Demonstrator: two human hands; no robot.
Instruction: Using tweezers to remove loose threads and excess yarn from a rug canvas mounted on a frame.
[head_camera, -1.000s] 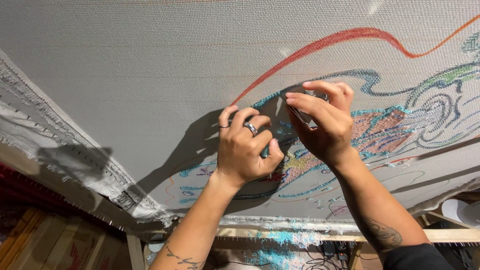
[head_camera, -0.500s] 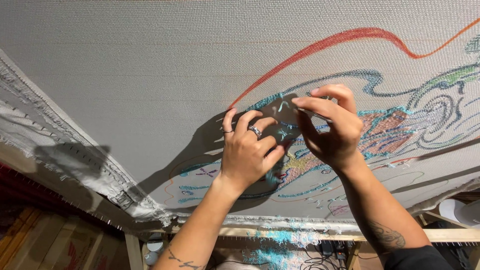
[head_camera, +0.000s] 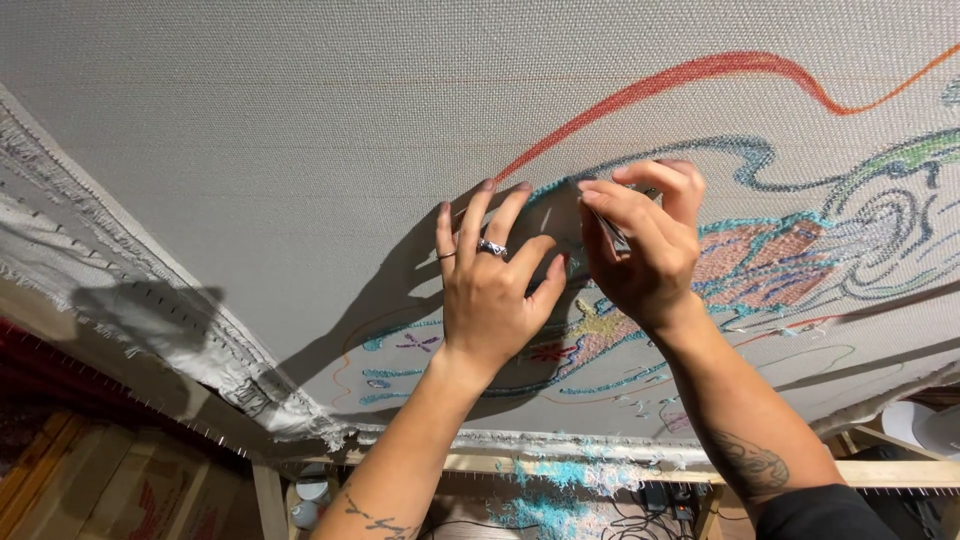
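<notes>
the left hand (head_camera: 490, 290), curled into a loose fist a second ago, now lies open and flat on the stretched canvas (head_camera: 300, 150), while the right hand (head_camera: 640, 250) pinches a thin tool (head_camera: 612, 232) against the blue stitched outline (head_camera: 700, 150) beside it.

A flat cardboard box (head_camera: 110, 490) lies at the lower left of the frame, below the wooden frame's edge. It is tan, with a red printed mark on its top face. No screens or signs show.
</notes>
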